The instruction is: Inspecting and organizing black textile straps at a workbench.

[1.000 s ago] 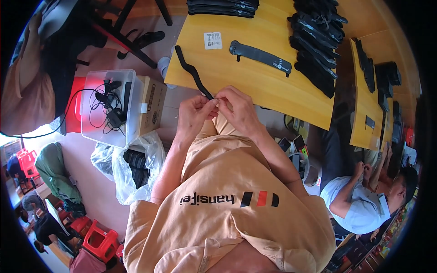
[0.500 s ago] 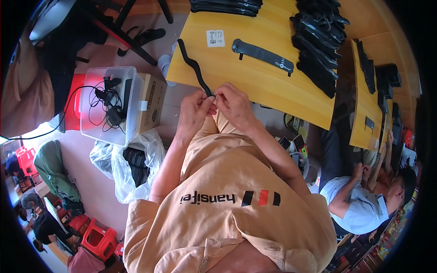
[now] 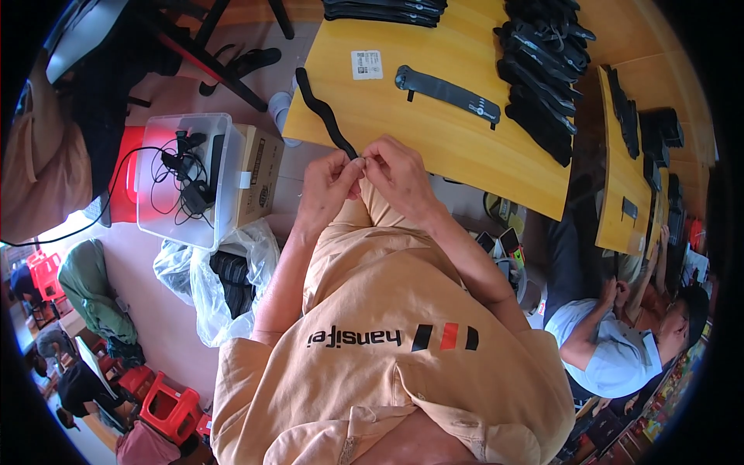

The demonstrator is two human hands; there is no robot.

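A long, narrow black strap runs from the table's near left edge down to my two hands. My left hand is closed round its near end, thumb on top. Against those fingertips, my right hand pinches the same end; the small bit between the fingers is mostly covered. On the yellow table, a flat black band with light printing lies beyond my right hand. A white label is on the tabletop to its left.
Black bands are heaped at the table's right, with a flat stack at its far edge. Left of me stand a clear bin of cables, a carton and a plastic bag. A person sits at right.
The strap's far end has shifted slightly left and its curve has changed a little. Both hands stay together at the near end with only small finger movement.
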